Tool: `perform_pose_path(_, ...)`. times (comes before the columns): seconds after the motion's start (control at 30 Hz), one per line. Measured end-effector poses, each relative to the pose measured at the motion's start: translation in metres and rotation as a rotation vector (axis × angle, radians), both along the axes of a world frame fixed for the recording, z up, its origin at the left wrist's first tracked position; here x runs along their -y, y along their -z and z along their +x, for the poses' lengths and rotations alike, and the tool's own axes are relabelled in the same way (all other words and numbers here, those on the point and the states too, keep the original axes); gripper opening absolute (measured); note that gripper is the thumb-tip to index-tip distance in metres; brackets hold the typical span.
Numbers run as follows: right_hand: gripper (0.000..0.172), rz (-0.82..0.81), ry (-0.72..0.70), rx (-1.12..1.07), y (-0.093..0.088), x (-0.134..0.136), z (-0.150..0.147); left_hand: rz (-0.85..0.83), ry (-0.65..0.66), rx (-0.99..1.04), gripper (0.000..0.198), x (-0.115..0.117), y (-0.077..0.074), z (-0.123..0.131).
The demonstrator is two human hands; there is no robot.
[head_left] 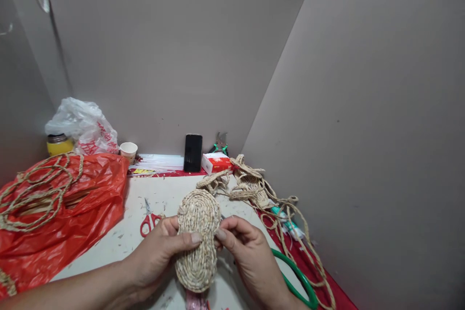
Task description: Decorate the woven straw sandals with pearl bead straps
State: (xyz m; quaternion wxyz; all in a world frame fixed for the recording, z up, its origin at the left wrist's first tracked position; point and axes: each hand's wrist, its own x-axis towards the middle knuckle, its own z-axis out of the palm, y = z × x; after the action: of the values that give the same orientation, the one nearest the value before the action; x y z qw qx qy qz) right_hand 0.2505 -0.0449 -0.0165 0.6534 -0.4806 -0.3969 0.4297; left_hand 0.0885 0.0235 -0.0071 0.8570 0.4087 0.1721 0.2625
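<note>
A woven straw sole [198, 252], made of braid coiled in oval rings, is held upright over the table. My left hand [160, 252] grips it from the left, thumb flat across its narrow middle and fingers behind. At the sole's right edge, my right hand [247, 252] has thumb and forefinger pinched together. Whatever sits between those fingertips is too small to make out; a short dark tip shows just above them. Red-handled scissors [147, 223] lie beyond my left hand. A green loop handle [296, 276] is partly hidden by my right wrist.
A red plastic bag [98, 203] with braided cord [36, 193] covers the left side. Along the back stand a paper cup [128, 151], a phone [193, 153], a red-and-white box [217, 162] and green-handled pliers [220, 145]. Tangled braid [254, 189] lies right. Grey partitions [181, 58] enclose the table.
</note>
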Motion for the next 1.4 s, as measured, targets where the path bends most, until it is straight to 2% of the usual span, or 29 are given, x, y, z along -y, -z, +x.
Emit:
perform_pose_path(0.2,0.028,-0.034,-0.034,0.011,0.006,0.000,-0.002,0.014,0.018,-0.014,0.029,0.001,0.001,0.000)
perform_pose_path(0.43,0.038,-0.071,-0.135,0.101,-0.004,-0.001,0.005,0.021,0.048,0.015,0.030,0.001,-0.004,0.000)
perform_pose_path(0.6,0.030,0.158,0.007,0.514,-0.006,0.003,0.009,-0.029,0.031,0.016,0.030,0.002,-0.002,0.000)
perform_pose_path(0.77,0.015,0.363,0.038,0.741,-0.005,0.002,0.014,-0.025,0.028,0.002,0.030,0.001,-0.003,-0.001)
perform_pose_path(0.83,0.008,0.383,0.008,0.786,-0.007,0.001,0.018,0.013,-0.012,-0.025,0.028,-0.001,-0.004,-0.002)
perform_pose_path(0.9,0.009,0.399,0.010,0.817,-0.011,0.001,0.020,0.063,-0.058,-0.055,0.026,-0.003,-0.004,-0.003)
perform_pose_path(1.1,0.011,0.363,0.268,0.763,-0.014,0.008,0.016,0.222,-0.146,-0.166,0.025,-0.003,0.001,-0.002)
perform_pose_path(1.17,0.003,0.382,0.282,0.783,-0.011,0.009,0.013,0.296,-0.140,-0.183,0.024,0.000,0.004,-0.002)
perform_pose_path(1.4,0.008,0.282,0.294,0.862,-0.006,0.008,0.007,0.521,-0.172,-0.274,0.015,0.003,0.007,-0.002)
